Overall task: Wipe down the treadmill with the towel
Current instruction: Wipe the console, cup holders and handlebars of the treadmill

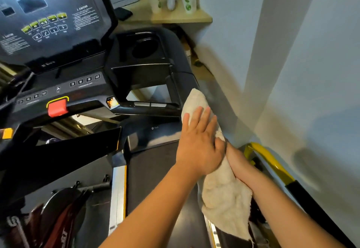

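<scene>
A black treadmill point(140, 84) fills the left and middle of the view, with its console screen at the upper left and its belt below. A cream towel point(222, 193) is draped along the right handrail, from beside the console down toward me. My left hand point(198, 142) lies flat on the towel's upper part, fingers spread and pointing up. My right hand point(236, 159) is mostly hidden under the towel and grips it from the right side.
A red safety key point(57, 107) sits on the console front. A cup holder point(145, 48) is right of the screen. A wooden shelf point(200, 17) behind holds paper cups. A white wall runs close along the right. A yellow bar point(270, 162) stands beside the rail.
</scene>
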A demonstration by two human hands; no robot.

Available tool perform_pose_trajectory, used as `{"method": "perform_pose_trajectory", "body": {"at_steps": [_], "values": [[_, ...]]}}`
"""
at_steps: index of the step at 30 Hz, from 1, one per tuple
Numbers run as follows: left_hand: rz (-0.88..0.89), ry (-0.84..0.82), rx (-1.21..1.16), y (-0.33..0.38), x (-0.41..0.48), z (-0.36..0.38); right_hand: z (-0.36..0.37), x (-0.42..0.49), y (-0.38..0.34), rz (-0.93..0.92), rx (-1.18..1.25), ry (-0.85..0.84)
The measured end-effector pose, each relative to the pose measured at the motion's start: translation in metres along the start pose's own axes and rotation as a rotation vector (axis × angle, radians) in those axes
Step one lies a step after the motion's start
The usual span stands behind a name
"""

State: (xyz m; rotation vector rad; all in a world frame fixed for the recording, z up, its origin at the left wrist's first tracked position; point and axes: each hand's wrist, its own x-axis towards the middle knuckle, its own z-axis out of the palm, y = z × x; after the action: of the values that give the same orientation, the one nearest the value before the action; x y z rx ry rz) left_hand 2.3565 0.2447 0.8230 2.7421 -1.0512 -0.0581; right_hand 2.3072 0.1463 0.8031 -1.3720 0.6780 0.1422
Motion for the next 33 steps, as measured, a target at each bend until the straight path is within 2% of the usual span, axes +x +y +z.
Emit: {"method": "perform_pose_trajectory", "body": {"at_steps": [4, 9, 12, 16, 18, 20, 22, 24, 28, 31, 33], "values": [[-0.069, 0.09, -0.176, 0.006, -0.021, 0.008, -0.002, -0.005, 0.007, -0.007, -0.062, -0.045], [-0.056, -0.026, -0.055, -0.001, 0.002, 0.002, -0.003, 0.004, -0.002, -0.085, -0.025, 0.006], [-0.081, -0.033, -0.013, 0.001, 0.0, 0.004, -0.006, 0.01, -0.008, -0.079, -0.083, -0.061], [-0.115, 0.052, -0.353, 0.003, -0.038, 0.015, 0.003, 0.003, -0.006, -0.018, -0.065, -0.157], [-0.145, 0.053, -0.44, 0.001, -0.039, 0.017, 0.002, 0.005, -0.001, -0.026, -0.113, -0.096], [-0.206, 0.033, -0.521, -0.002, -0.031, 0.014, 0.002, 0.01, -0.001, 0.037, -0.058, -0.028], [-0.251, 0.045, -0.633, 0.0, -0.024, 0.01, 0.003, 0.012, -0.008, 0.098, 0.018, -0.029], [-0.289, 0.086, -0.724, 0.003, -0.028, 0.012, 0.007, 0.009, -0.009, 0.116, -0.056, -0.031], [-0.355, 0.119, -0.92, 0.009, -0.045, 0.027, 0.009, -0.007, -0.007, -0.064, -0.451, 0.004], [-0.441, 0.186, -1.128, 0.005, -0.05, 0.042, 0.012, -0.01, -0.008, -0.139, -0.475, 0.02], [-0.485, 0.189, -1.182, 0.001, -0.048, 0.042, 0.016, 0.0, -0.013, -0.186, -0.511, 0.053]]}}
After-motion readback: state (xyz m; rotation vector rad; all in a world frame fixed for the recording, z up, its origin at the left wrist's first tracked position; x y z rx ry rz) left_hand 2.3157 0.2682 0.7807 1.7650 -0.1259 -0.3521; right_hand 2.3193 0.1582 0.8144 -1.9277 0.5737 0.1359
